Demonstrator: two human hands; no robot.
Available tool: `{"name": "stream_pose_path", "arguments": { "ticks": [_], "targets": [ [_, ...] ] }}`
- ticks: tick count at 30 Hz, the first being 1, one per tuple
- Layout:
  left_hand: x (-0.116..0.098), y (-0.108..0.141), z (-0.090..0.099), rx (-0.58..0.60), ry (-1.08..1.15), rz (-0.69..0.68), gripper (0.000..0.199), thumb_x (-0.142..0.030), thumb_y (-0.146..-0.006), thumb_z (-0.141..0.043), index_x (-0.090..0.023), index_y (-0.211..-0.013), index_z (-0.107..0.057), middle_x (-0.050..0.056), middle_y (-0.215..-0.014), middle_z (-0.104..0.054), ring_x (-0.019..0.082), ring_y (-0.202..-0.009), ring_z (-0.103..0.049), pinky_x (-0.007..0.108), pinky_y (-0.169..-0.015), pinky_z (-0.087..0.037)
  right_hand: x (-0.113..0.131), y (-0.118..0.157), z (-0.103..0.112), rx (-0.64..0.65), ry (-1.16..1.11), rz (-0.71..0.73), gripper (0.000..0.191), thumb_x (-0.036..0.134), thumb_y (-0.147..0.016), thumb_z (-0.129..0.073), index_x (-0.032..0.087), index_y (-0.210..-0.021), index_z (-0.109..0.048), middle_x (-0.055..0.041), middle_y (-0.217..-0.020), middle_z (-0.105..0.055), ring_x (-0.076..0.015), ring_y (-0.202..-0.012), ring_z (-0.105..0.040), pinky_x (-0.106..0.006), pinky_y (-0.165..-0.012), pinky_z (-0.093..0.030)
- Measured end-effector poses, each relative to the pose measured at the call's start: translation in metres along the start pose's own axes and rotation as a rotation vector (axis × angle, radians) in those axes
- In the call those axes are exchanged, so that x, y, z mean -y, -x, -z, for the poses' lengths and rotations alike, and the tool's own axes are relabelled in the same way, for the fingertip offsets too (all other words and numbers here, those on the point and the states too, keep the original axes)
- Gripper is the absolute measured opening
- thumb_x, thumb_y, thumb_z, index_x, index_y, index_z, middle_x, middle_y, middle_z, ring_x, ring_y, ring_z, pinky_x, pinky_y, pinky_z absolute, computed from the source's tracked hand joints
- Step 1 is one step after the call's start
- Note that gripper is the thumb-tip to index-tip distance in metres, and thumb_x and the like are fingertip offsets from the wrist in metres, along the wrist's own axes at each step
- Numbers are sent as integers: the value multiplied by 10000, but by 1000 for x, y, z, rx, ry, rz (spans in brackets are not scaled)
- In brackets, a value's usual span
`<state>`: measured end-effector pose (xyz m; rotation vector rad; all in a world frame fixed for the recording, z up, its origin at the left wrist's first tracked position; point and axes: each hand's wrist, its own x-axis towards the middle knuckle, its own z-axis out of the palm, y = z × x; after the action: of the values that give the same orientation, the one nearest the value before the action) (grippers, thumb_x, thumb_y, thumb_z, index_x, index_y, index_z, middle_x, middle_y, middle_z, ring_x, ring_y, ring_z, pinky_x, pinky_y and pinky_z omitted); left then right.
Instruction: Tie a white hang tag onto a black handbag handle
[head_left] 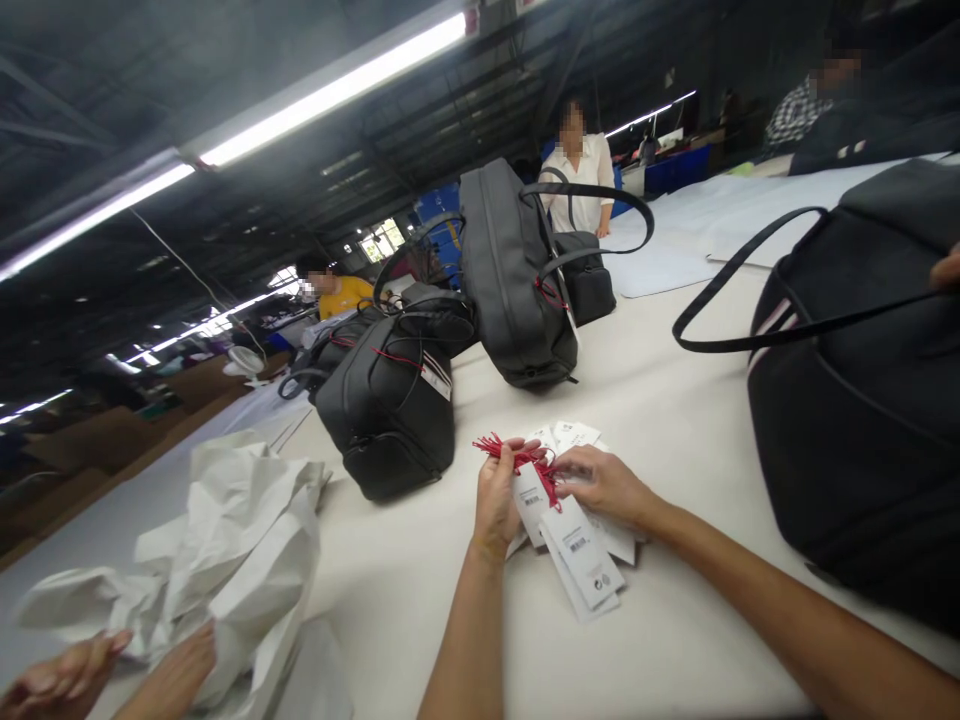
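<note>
Low in the centre, my left hand is closed on a bunch of red strings that fan out past its fingers. White tags printed with barcodes hang from the strings over the table. My right hand touches the strings from the right, its fingers bent together around the red loops; the exact grip is partly hidden. More white tags lie behind and beneath both hands.
Black bags stand on the pale table: one left, a tall one behind, a large one right. Another person's hands hold crumpled white paper at lower left. People stand farther back.
</note>
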<state>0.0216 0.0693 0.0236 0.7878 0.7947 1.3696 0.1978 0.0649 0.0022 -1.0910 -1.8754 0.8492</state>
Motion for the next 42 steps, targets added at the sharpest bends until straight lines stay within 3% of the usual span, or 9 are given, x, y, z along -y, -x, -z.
{"name": "stream_pose_path", "arguments": {
  "ticks": [7, 11, 15, 20, 26, 30, 36, 42],
  "targets": [
    [4, -3, 5, 52, -221, -94, 343, -446, -821, -697, -147, -979, -638, 118, -1044, -725, 215, -939, -683, 312, -815, -526, -1, 1, 7, 7, 178, -102, 84, 226, -790, -647, 236, -809, -728, -19, -896, -638, -185, -856, -570, -284, -761, -430],
    [5, -3, 7, 46, -239, -103, 355, -444, -823, -693, -146, -1012, -648, 135, -1111, -711, 234, -1020, -665, 338, -868, -518, 1, 1, 5, 24, 198, -118, 86, 314, -744, -733, 264, -814, -736, -15, -856, -628, -200, -848, -557, -296, -742, -404],
    [1, 0, 5, 41, -209, -92, 371, -448, -799, -717, -144, -1003, -654, 138, -1096, -716, 245, -1041, -661, 371, -920, -506, 4, 2, 5, 30, 136, -123, 56, 272, -759, -681, 256, -772, -732, -6, -850, -646, -190, -842, -577, -292, -756, -411],
    [-2, 2, 6, 37, -214, -72, 392, -452, -818, -696, -135, -1038, -623, 132, -1004, -729, 228, -910, -691, 338, -801, -537, 9, 2, 11, 5, -25, -144, 156, 320, -814, -578, 216, -807, -694, -1, -867, -691, -189, -830, -613, -296, -774, -448],
    [1, 4, 3, 74, -380, -49, 474, -520, -748, -736, -119, -985, -652, 109, -859, -728, 199, -749, -671, 304, -714, -510, 9, -1, 12, -2, -379, -214, 356, 514, -735, -641, 176, -831, -696, -52, -837, -705, -236, -786, -623, -321, -717, -472],
    [6, 7, -2, 158, -579, -62, 421, -474, -671, -799, -112, -872, -725, 94, -806, -707, 194, -744, -636, 329, -756, -501, 7, -2, 16, -12, -264, -261, 448, 631, -711, -657, 195, -793, -720, -58, -816, -708, -269, -835, -632, -311, -736, -483],
    [11, 4, 1, 187, -739, -29, 479, -514, -606, -819, -129, -886, -768, 80, -792, -691, 200, -749, -616, 376, -809, -504, -8, -6, 23, -15, -123, -319, 561, 780, -637, -613, 255, -799, -724, -41, -876, -719, -301, -883, -657, -310, -737, -521],
    [17, 1, 10, 262, -702, 26, 396, -454, -594, -827, -139, -822, -751, 39, -775, -668, 164, -720, -591, 342, -818, -488, -17, -8, 23, 22, -62, -308, 551, 784, -631, -599, 278, -807, -729, -37, -880, -724, -314, -865, -664, -360, -780, -525]
  ]
}}
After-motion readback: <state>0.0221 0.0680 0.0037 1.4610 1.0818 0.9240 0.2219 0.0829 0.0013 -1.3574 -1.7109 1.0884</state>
